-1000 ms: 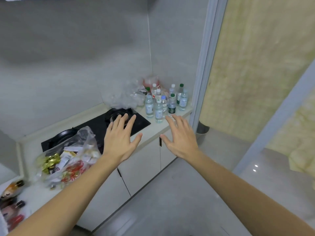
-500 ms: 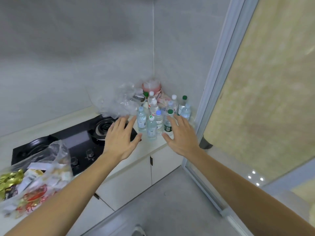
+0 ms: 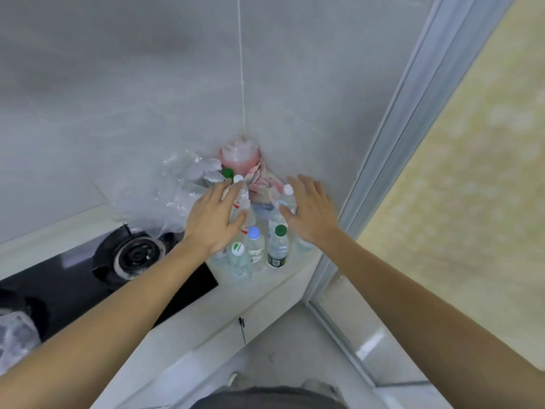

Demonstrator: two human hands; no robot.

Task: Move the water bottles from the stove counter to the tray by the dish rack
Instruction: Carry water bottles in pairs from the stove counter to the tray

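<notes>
Several small clear water bottles stand clustered in the counter corner right of the stove, among them a green-capped bottle (image 3: 277, 246), a blue-capped bottle (image 3: 255, 247) and a white-capped bottle (image 3: 240, 196). My left hand (image 3: 211, 221) hovers with fingers spread over the left side of the cluster, its fingers against the tall white-capped bottle. My right hand (image 3: 311, 215) reaches with straight fingers over the right side, beside another white-capped bottle (image 3: 288, 192). Neither hand grips anything. The tray and dish rack are out of view.
A black gas stove (image 3: 129, 258) lies left of the bottles. Crumpled clear plastic (image 3: 177, 193) and a pink-filled container (image 3: 239, 156) sit in the wall corner behind them. A sliding door frame (image 3: 383, 172) borders the counter on the right. Another plastic bag (image 3: 14, 335) is at far left.
I have stepped closer to the corner; both hands moved forward from in front of the bottles to over the cluster, the left now touching the white-capped bottle.
</notes>
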